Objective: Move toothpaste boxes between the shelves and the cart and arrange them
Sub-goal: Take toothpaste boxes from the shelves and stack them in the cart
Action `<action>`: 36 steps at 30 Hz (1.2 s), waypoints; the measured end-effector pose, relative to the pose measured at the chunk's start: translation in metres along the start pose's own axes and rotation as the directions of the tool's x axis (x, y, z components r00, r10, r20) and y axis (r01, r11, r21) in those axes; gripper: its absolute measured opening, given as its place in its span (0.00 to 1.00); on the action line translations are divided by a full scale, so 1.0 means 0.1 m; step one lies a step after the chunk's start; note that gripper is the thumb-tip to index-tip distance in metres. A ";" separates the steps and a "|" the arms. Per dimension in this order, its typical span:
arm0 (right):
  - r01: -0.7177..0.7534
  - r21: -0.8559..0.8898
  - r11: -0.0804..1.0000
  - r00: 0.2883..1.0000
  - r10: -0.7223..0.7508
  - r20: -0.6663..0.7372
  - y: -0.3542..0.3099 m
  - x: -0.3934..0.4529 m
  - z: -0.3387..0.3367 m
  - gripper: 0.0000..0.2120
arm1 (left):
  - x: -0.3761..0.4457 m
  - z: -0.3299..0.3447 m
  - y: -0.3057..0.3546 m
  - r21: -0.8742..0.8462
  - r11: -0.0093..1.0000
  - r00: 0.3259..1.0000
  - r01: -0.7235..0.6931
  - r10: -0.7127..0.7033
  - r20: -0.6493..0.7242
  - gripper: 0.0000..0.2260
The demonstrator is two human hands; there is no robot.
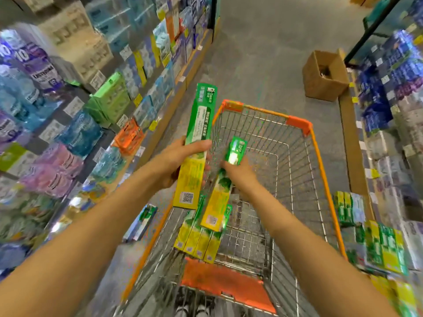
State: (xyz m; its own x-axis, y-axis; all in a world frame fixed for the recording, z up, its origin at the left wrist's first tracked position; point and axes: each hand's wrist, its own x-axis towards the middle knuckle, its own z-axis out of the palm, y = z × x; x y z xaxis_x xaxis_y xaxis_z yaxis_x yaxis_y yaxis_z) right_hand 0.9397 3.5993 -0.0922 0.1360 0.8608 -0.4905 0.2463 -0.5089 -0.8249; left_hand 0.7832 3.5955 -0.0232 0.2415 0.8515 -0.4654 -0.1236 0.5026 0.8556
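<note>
My left hand point(180, 161) grips a long green-and-yellow toothpaste box point(198, 133) around its middle, holding it over the cart's left rim. My right hand point(240, 172) holds a second toothpaste box point(219, 197) of the same kind, tilted over the inside of the wire cart point(320, 156). Several more toothpaste boxes point(196, 239) lie side by side on the cart floor near its left side. The whole view is blurred by motion.
Shelves packed with boxes and bottles point(68, 110) line the left of the aisle. More green-and-yellow boxes point(384, 245) sit on the right shelves. An open cardboard carton point(325, 74) stands on the floor ahead on the right. An orange child seat flap point(226, 284) closes the cart's near end.
</note>
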 end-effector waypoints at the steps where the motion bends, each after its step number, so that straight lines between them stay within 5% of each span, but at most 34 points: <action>1: -0.062 0.009 0.998 0.998 0.062 0.002 0.13 0.12 0.14 0.13 | 0.09 -0.04 0.01 0.004 1.000 1.000 -0.015 0.015 -0.002 0.07; 4: -0.188 0.081 0.979 0.981 0.184 0.056 0.62 0.45 0.59 0.18 | 0.32 -0.15 -0.03 -0.006 0.998 0.998 -0.067 0.067 0.020 0.06; 6: -0.167 0.091 0.982 0.985 0.161 0.066 0.97 0.64 0.82 0.30 | 0.40 -0.23 -0.09 -0.043 0.996 0.996 -0.080 0.081 0.026 0.03; 10: -0.240 0.046 0.970 0.970 0.238 0.046 1.48 0.81 1.13 0.33 | 0.48 -0.42 -0.29 -0.072 0.994 0.996 -0.082 0.086 0.041 0.12; 14: -0.342 -0.097 0.935 0.936 0.348 0.047 1.88 0.95 1.33 0.43 | 0.51 -0.60 -0.44 -0.115 0.991 0.997 -0.076 0.078 0.021 0.13; 19: -0.463 -0.119 0.878 0.884 0.468 0.014 2.11 1.11 1.52 0.45 | 0.56 -0.68 -0.50 -0.125 0.988 0.996 -0.088 0.087 -0.008 0.12; 22: -0.449 -0.124 0.885 0.887 0.458 0.054 2.20 1.22 1.53 0.38 | 0.59 -0.64 -0.52 -0.128 0.988 0.996 -0.087 0.088 0.004 0.13; 25: -0.413 -0.075 0.908 0.900 0.419 0.120 2.23 1.17 1.44 0.07 | 0.62 -0.54 -0.56 -0.124 0.989 0.996 -0.077 0.082 0.036 0.13; 28: -0.343 0.010 0.939 0.928 0.337 0.162 1.86 1.10 1.14 0.02 | 0.64 -0.43 -0.58 -0.130 0.990 0.998 -0.055 0.060 0.037 0.13; 32: -0.143 0.399 0.906 0.989 0.115 0.094 0.39 0.76 0.38 0.21 | 0.62 -0.25 -0.53 -0.134 0.991 0.999 0.003 0.004 0.047 0.20; 36: 0.183 -0.023 0.983 0.966 -0.175 0.192 -0.59 0.15 -0.10 0.21 | 0.61 0.07 -0.53 -0.029 0.999 0.994 -0.029 0.032 0.104 0.15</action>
State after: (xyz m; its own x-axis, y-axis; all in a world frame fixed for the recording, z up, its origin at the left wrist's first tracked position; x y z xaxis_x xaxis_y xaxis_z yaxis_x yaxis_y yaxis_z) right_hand 0.9370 3.6422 -0.0477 -0.0965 0.9185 -0.3834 0.2888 -0.3428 -0.8939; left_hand 0.8108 3.6194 -0.0955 0.3359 0.8472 -0.4117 -0.1587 0.4817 0.8618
